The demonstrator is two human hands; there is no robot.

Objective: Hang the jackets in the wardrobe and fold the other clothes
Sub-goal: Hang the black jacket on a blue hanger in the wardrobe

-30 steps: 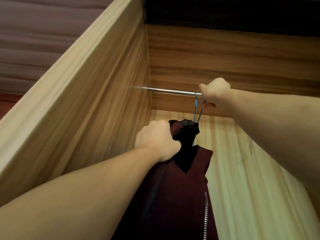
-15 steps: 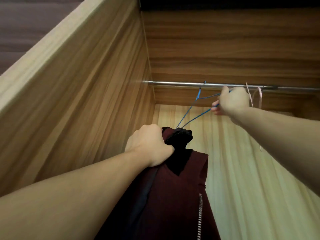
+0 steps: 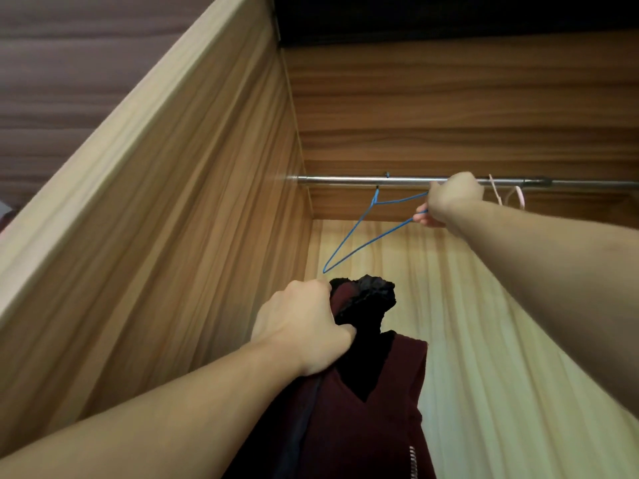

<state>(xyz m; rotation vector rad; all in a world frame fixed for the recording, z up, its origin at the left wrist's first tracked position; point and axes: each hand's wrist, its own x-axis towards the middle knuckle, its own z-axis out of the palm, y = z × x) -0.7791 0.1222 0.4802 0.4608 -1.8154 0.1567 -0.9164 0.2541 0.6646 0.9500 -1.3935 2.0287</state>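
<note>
Inside the wardrobe (image 3: 207, 209), the left hand (image 3: 304, 330) clenched the bunched collar of a maroon jacket (image 3: 366, 402), holding it up below the rail (image 3: 397, 181). The right hand (image 3: 449, 198) gripped one end of a blue hanger (image 3: 363, 226), whose hook sat over the rail. Pink hangers (image 3: 511, 197) hung just beyond that hand.

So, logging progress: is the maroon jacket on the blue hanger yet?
No. The left hand holds the jacket below the bare hanger, which the right hand grips.
</note>
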